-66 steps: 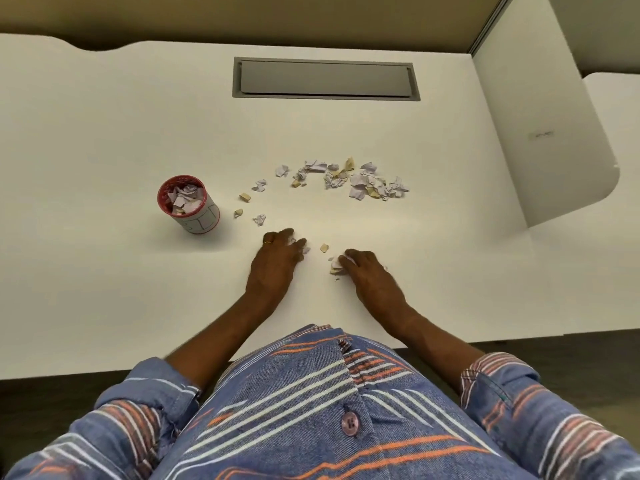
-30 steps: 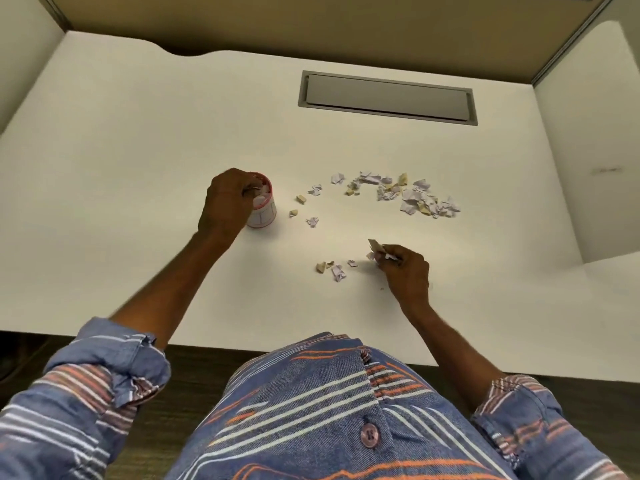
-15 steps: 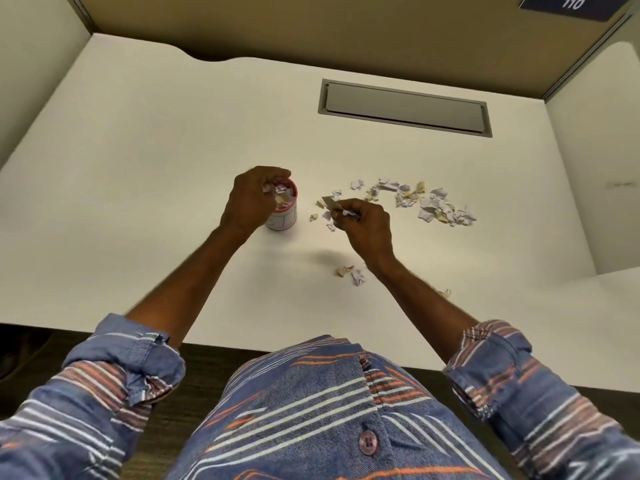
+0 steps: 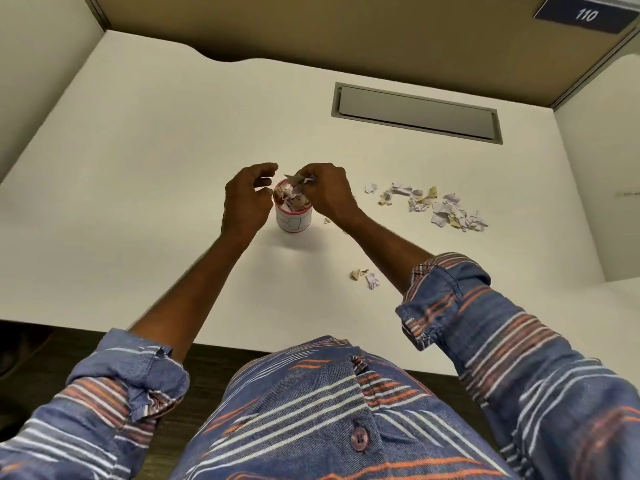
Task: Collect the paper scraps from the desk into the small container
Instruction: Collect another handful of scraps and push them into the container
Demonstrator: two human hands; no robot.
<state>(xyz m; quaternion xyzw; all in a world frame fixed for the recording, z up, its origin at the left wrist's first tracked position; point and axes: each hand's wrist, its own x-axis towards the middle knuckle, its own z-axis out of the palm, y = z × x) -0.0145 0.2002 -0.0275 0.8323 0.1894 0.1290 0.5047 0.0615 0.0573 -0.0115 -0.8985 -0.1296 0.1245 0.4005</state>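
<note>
Right hand (image 4: 327, 192) pinching paper scraps (image 4: 297, 179) over the small container (image 4: 294, 221) (already brimming), left hand (image 4: 246, 200) hovering loosely curled beside it, holding nothing

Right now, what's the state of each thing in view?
small container: upright, nearly full.
right hand: pinching paper scraps over the container.
left hand: beside the container, loosely curled, nothing seen in it.
scrap pile: loose on desk.
near scraps: loose by right forearm.
desk hatch: closed.
</note>
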